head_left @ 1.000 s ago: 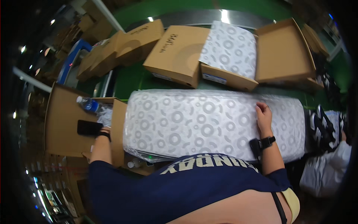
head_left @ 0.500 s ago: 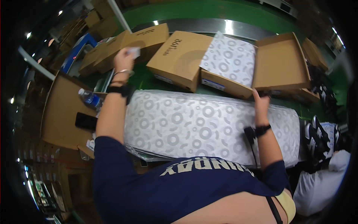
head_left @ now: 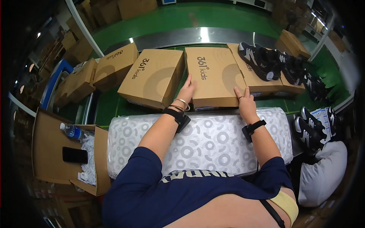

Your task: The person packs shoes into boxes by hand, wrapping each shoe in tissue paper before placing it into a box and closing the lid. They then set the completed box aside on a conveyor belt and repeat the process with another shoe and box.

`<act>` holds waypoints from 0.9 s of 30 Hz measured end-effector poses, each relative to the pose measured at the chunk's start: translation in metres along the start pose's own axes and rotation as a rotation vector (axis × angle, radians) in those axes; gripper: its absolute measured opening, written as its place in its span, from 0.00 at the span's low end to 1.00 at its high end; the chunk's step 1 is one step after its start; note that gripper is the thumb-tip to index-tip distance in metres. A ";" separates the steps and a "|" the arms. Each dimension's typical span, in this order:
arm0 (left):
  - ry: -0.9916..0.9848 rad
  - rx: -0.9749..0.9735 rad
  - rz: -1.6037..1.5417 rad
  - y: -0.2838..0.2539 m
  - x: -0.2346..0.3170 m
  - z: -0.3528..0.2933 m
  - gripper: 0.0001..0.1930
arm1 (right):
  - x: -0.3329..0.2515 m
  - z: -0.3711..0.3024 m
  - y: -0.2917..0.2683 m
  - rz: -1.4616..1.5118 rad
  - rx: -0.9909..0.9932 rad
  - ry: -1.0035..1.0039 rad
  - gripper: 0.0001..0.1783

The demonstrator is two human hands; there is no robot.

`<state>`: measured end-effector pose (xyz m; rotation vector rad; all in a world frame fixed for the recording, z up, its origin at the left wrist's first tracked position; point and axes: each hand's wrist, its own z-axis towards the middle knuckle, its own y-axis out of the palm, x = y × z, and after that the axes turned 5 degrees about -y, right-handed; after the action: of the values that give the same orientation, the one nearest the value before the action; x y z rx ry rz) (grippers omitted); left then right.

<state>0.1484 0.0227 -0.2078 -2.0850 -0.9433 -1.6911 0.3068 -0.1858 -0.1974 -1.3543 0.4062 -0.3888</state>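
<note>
A: What is the person handling?

B: A cardboard box [head_left: 218, 85]. It is sitting on a green surface [head_left: 108, 106], just beyond a stack of patterned paper [head_left: 194, 152].

A: How is the box looking?

B: It is lying flat and closed, its broad lid facing up. The cardboard is showing a plain light brown, with dark lettering running down the upper left of the lid. A large ring in darker brown is spreading across the right side, and fine curved lines are arching near the far right corner. A label is partly showing low on the near side.

A: And the hands?

B: The left hand [head_left: 186, 92] is reaching along the box's left edge, fingers stretching forward, unclenched. The right hand [head_left: 247, 105] is resting at the near right corner, two fingers extending onto the lid. I cannot tell how firmly either is pressing.

A: What is lying around it?

B: Another closed box [head_left: 157, 72] is standing to the left. Just to the right, black-and-white shoes [head_left: 256, 60] are resting on a further box [head_left: 262, 85]. At far left, an open carton [head_left: 51, 150] is holding a bottle [head_left: 71, 131] and a black phone [head_left: 75, 155].
</note>
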 end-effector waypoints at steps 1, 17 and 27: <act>0.189 0.200 0.601 -0.001 -0.003 -0.002 0.32 | 0.000 0.000 0.005 -0.050 0.028 -0.034 0.34; 0.018 1.276 0.187 -0.165 0.014 -0.005 0.41 | -0.003 0.033 0.044 1.004 0.330 0.376 0.32; 0.113 0.953 1.042 -0.102 0.064 0.024 0.39 | -0.002 0.153 0.077 1.130 0.166 0.337 0.32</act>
<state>0.1061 0.1324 -0.1709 -1.3496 -0.3346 -0.5947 0.3833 -0.0411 -0.2476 -0.7203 1.2926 0.2997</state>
